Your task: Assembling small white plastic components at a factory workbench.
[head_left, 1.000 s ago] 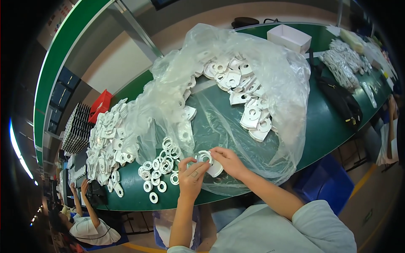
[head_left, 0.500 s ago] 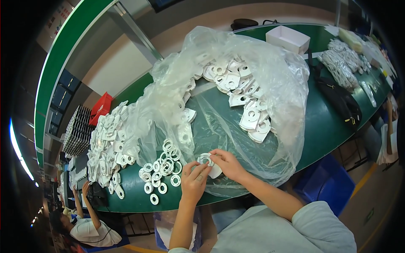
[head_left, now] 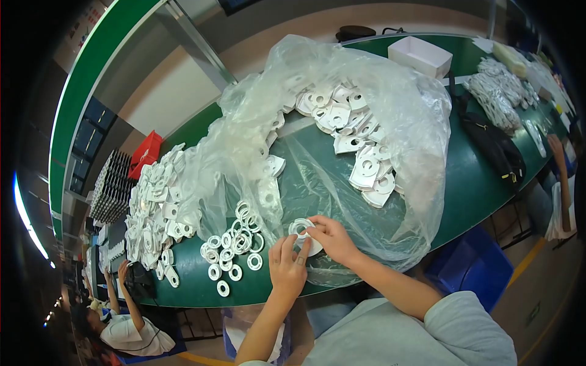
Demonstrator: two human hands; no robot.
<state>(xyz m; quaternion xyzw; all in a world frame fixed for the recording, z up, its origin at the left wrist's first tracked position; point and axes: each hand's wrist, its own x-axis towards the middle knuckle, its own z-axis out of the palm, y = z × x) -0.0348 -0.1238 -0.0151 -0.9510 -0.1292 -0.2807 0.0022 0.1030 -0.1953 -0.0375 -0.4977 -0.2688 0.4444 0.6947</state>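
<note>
Near the table's front edge, my two hands meet at a small white ring (head_left: 299, 226) and a white flat piece (head_left: 315, 247) lying against it. My left hand (head_left: 288, 263) has its fingers closed at the near left side of the ring. My right hand (head_left: 332, 236) pinches from the right, thumb across the ring and flat piece. Fingers cover part of both, so how they fit together cannot be made out. Several loose white rings (head_left: 254, 261) lie to the left of my hands. Beyond, white flat pieces with round holes (head_left: 366, 168) are heaped in a clear plastic bag (head_left: 421, 152).
A pile of white pieces (head_left: 157, 204) covers the table's left, beside a red bin (head_left: 145, 155) and stacked trays (head_left: 111, 189). A white box (head_left: 420, 56), black bag (head_left: 493, 143) and bundled cables (head_left: 494, 91) lie right. Blue bin (head_left: 470, 262) below; co-worker (head_left: 137, 332) at left.
My left hand has shifted slightly right and its fingers have moved around the ring. The ring and flat piece have moved a little right and up, still between both hands.
</note>
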